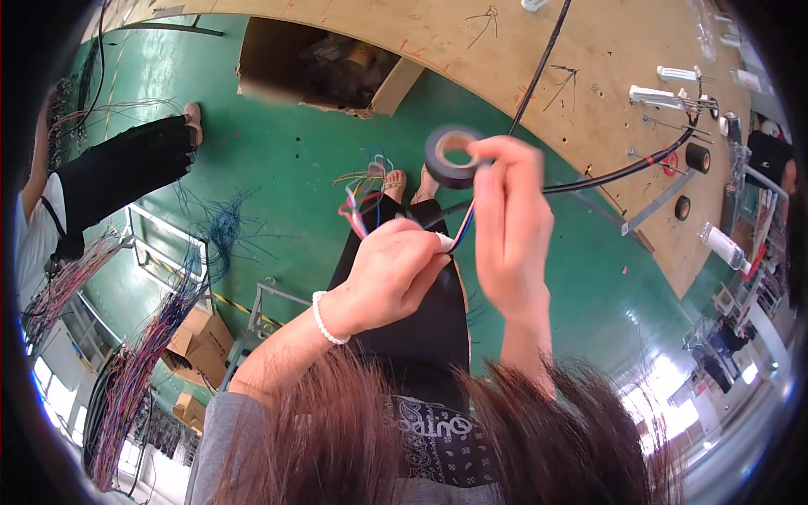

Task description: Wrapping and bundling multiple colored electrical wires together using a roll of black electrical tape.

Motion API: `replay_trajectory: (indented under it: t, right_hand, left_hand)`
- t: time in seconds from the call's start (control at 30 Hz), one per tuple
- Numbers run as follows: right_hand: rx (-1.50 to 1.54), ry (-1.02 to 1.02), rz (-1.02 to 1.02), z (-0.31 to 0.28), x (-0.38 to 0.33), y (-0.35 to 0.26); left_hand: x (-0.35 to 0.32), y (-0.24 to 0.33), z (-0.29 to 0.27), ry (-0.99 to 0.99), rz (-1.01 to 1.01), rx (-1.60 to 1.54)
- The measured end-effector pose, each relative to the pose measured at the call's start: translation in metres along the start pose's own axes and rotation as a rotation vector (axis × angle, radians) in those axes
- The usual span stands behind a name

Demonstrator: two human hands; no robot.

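My left hand (391, 273) is closed around a bundle of thin coloured wires (353, 215), whose loose ends fan out on its far left side. A small white piece (443, 242) shows at its fingertips, where blue, pink and dark wires come out. In my right hand (513, 227), pinched between thumb and fingers, is a roll of black tape (453, 157), slightly blurred. The roll is held up above the wires. A black sheathed cable (602, 181) passes behind my right hand toward the board; where it meets the bundle is hidden.
A wooden board (505, 50) with white holders (656, 97) and spare tape rolls (698, 157) spans the far right. Beneath its edge stands an open cardboard box (324, 71). Left are hanging wire bundles (139, 396), a metal frame (168, 252) and another person (126, 172).
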State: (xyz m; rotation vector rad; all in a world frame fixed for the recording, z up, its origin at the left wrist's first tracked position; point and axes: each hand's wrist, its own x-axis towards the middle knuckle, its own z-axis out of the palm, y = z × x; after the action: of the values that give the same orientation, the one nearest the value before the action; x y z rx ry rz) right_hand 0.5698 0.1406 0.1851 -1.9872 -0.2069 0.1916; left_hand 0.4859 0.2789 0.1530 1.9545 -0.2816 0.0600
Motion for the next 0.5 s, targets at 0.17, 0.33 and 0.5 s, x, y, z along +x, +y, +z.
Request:
replay_trajectory:
  t: [0.17, 0.33, 0.5]
  right_hand:
    - [0.986, -0.135, 0.431, 0.02, 0.002, 0.045]
    - [0.945, 0.039, 0.312, 0.022, -0.042, 0.047]
    - [-0.336, -0.121, -0.174, -0.01, -0.035, -0.009]
  left_hand:
    - [-0.017, 0.011, 0.002, -0.028, -0.658, -0.721]
    - [-0.013, 0.016, 0.008, -0.032, -0.694, -0.758]
    - [-0.025, 0.023, 0.008, -0.019, -0.512, -0.286]
